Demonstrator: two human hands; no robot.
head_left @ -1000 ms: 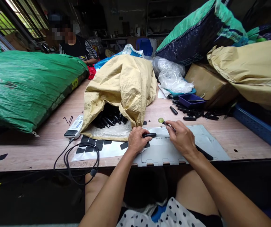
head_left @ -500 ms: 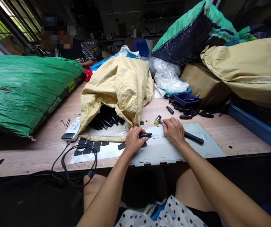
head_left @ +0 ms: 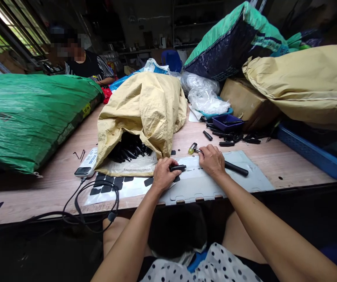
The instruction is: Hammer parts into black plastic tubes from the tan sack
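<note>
My left hand [head_left: 164,173] is closed around a short black tube-shaped piece [head_left: 178,168], whose end sticks out to the right over the grey board [head_left: 194,190]. My right hand [head_left: 212,159] is wrapped round the shaft of a small hammer [head_left: 236,168] lying across the board. The hammer's head [head_left: 192,148], metal with a yellowish face, points to the far left, and its black grip extends to the right. Left of my left hand, a beige sack [head_left: 145,102] lies with its mouth towards me, showing many black pieces [head_left: 130,150] inside.
A white sheet with black stickers [head_left: 106,185] lies beside a white device [head_left: 86,166] and its coiled cable. Loose black parts surround a purple tray [head_left: 227,122]. A green sack [head_left: 36,121], a blue basket [head_left: 318,152] and a carton [head_left: 246,102] flank the workspace. Another person sits behind.
The whole view has shifted slightly, so things appear a little further left. Both hands keep their hold on the black piece and the hammer, with little visible movement.
</note>
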